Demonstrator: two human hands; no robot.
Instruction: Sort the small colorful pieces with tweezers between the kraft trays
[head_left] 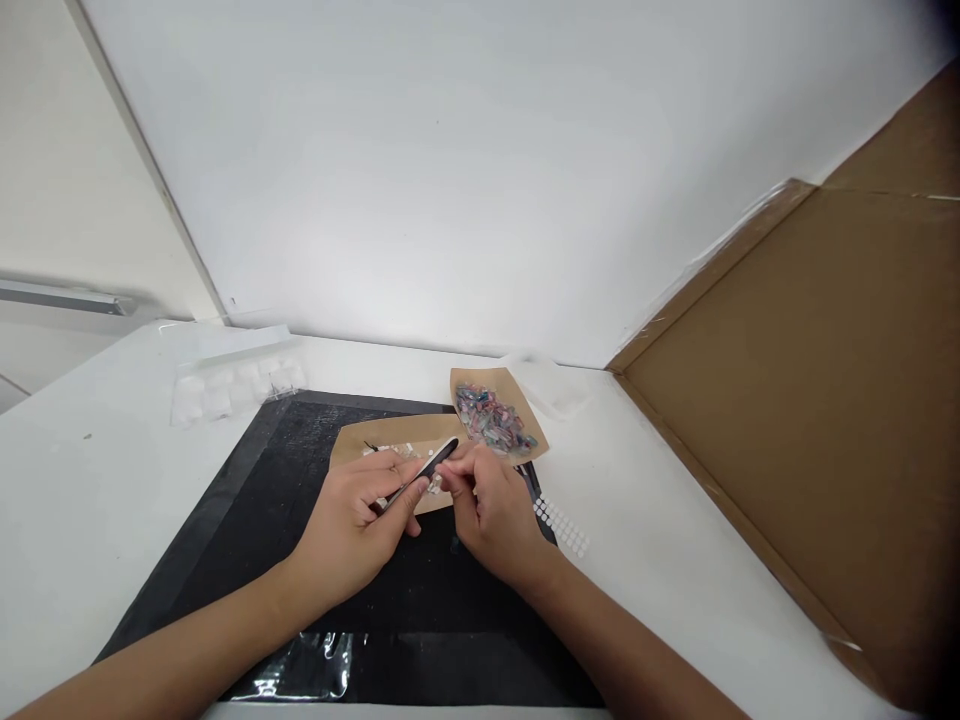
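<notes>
The left hand [352, 510] pinches a slim black-and-pale strip [445, 453] between thumb and fingers; the strip slants out past its fingertips, just beside the right hand [491, 510], whose thumb and fingertips press together, on what I cannot tell. Below lies a brown tray [360, 436]; a filled tray [480, 376] sits nearer the worktop's [360, 368] back edge

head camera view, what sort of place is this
Probably an indoor workstation for small handwork: a black mat lies on a white table, with a brown tray of small colourful pieces beyond the right hand.
</notes>
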